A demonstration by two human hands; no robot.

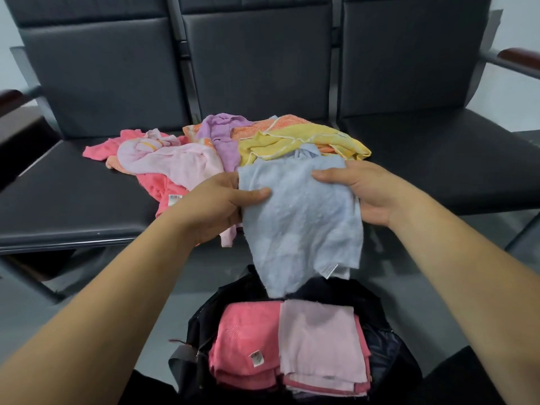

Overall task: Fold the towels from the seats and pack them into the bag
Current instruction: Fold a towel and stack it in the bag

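**Blue towel point(301, 223) held up over the open bag point(201, 320), mid-fold**

Pinched at the upper left edge by the left hand point(216, 206), thumb on the front and fingers behind. Pinched likewise near the upper right corner by the right hand point(362, 194). Both grips closed on the cloth, neither hand free. Hanging slack between them, apparently already doubled once, the lower end with its white label dangling just above the far rim of the bag. Held by the top in this way probably to let the weight pull the cloth straight and bring the edges level before the next fold.

Inside the bag, side by side and lying flat: a folded pink towel point(242, 343) at the left and a folded pale pink towel point(318, 340) at the right, the latter resting on further pink layers. Packed as flat stacks, presumably to save room.

On the seats point(73, 197), across the join of the left and middle cushions and reaching over the front edge: a loose heap of unfolded towels, with a yellow towel point(295, 141) at the right, a purple towel point(222, 133) in the middle, and pink ones at the left.

Judged stage: partway, with several towels left to fold. Likely next: one more fold, then lowering onto a stack in the bag. Main risk: slack edges slipping out of line.
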